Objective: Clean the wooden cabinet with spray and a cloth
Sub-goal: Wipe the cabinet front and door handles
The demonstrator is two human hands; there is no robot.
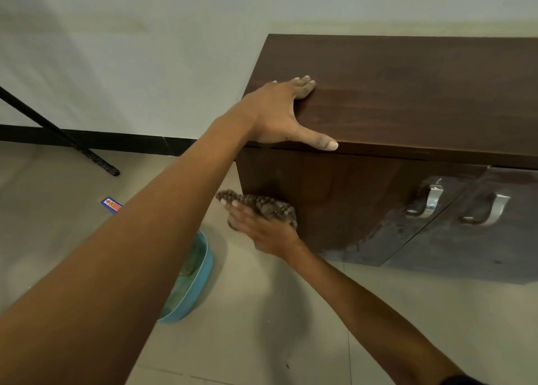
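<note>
A dark brown wooden cabinet (407, 93) stands against the pale wall at the right. My left hand (282, 117) rests flat on its top near the left front corner, fingers straight, thumb along the front edge. My right hand (259, 227) presses a brown patterned cloth (267, 207) with straight fingers against the lower left part of the cabinet's front, close to the left corner. The hand and cloth look blurred. No spray bottle is in view.
A blue basin (201, 274) sits on the tiled floor below my left forearm, left of the cabinet. Two metal door handles (431, 201) stick out from dusty doors at the right. A black pole (58, 131) leans at the left. A small blue-red packet (111, 204) lies on the floor.
</note>
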